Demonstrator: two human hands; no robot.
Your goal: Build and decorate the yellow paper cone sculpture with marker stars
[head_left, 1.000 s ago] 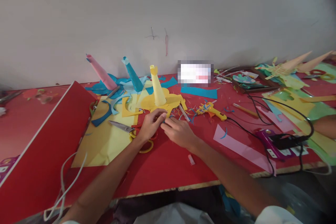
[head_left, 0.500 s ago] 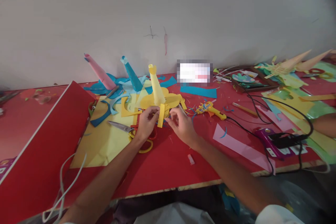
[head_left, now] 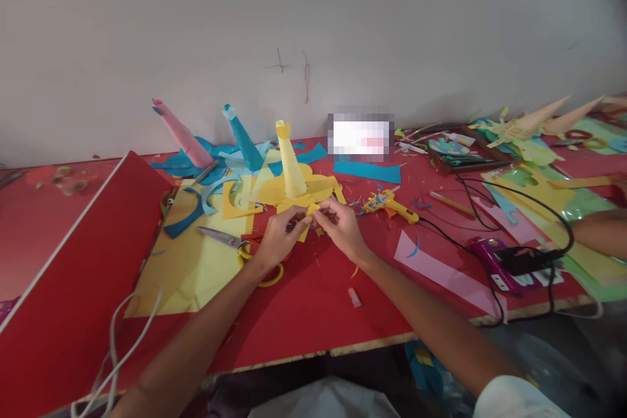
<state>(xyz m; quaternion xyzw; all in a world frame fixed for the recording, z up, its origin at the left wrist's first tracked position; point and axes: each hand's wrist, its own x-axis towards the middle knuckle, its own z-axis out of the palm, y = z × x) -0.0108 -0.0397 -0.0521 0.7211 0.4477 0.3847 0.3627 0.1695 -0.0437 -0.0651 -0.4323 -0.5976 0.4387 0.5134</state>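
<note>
My left hand (head_left: 283,230) and my right hand (head_left: 341,227) meet in front of the yellow paper cone (head_left: 292,170), fingertips pinching a small yellow paper strip (head_left: 312,210) between them. The cone stands upright on a yellow paper base (head_left: 269,191). Scissors with red and yellow handles (head_left: 230,239) lie beside my left hand on pale yellow sheets (head_left: 186,274). A yellow glue gun (head_left: 399,209) rests to the right of my right hand.
Blue (head_left: 245,144) and pink (head_left: 183,137) cones lean at the back left. A red board (head_left: 88,274) slants at the left. To the right are a purple power box (head_left: 494,264), black cables, a pink strip (head_left: 445,274), a tray (head_left: 490,163) and another person's arm (head_left: 597,235).
The yellow strip stood upright beside my left hand; now both hands pinch it and it looks tilted or bent. My right hand has come closer to my left.
</note>
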